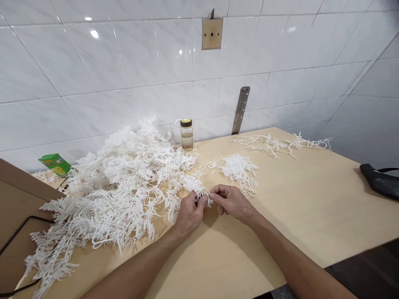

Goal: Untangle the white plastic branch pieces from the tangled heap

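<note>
My left hand [190,211] is closed on a white branched strand [209,199] near the middle of the table. Facing it, my right hand [231,202] pinches the same strand between thumb and forefinger. The strand's small tips show in the narrow gap between the two hands. A large tangled heap of white branched strands [124,174] spreads from beside my left hand across the left of the table. Just behind my right hand lies a small pile of short white pieces [238,168].
A lidded bottle [187,139] stands near the tiled wall. Long thin white strands [280,144] lie at the back right, past a metal strip [241,110]. A green packet [55,164] and cardboard box [23,224] are left; a black object [380,180] sits right.
</note>
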Demonstrator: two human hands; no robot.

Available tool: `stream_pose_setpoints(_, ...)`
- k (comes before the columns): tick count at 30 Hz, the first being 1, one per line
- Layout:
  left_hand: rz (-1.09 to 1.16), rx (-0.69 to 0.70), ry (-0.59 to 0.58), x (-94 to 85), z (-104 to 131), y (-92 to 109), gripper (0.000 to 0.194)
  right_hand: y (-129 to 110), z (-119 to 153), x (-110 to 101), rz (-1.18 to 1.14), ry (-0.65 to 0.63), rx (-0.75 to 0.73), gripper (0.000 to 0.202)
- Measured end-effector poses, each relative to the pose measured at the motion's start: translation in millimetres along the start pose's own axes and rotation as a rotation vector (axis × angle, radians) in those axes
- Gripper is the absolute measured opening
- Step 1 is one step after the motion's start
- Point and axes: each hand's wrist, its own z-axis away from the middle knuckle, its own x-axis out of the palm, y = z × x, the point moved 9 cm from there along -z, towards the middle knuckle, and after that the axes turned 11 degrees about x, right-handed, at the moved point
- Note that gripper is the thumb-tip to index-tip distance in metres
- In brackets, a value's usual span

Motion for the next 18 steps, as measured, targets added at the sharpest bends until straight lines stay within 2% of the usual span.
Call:
stream_pose_setpoints(5,-0.026,0.027,0.005,0.0,0,2,0.026,-1,1,4,-0.008,-0.018,0.018,0.027)
stream_pose_setpoints(9,-0.007,-0.002,-0.014,0.3,0,4,0.028,-6,3,0,0.090,0.047,-0.004,0.019)
stream_pose_setpoints(14,0.055,-0.058,0.009,-1.7,-1,3,0.035,-40,6,0,0.512,0.139,-0.290,0.012)
stream_pose_setpoints(18,0.080,-0.129,0.029,1.4,-8,-10,0.033,-54,0,15,0.830,0.106,-0.500,0.019)
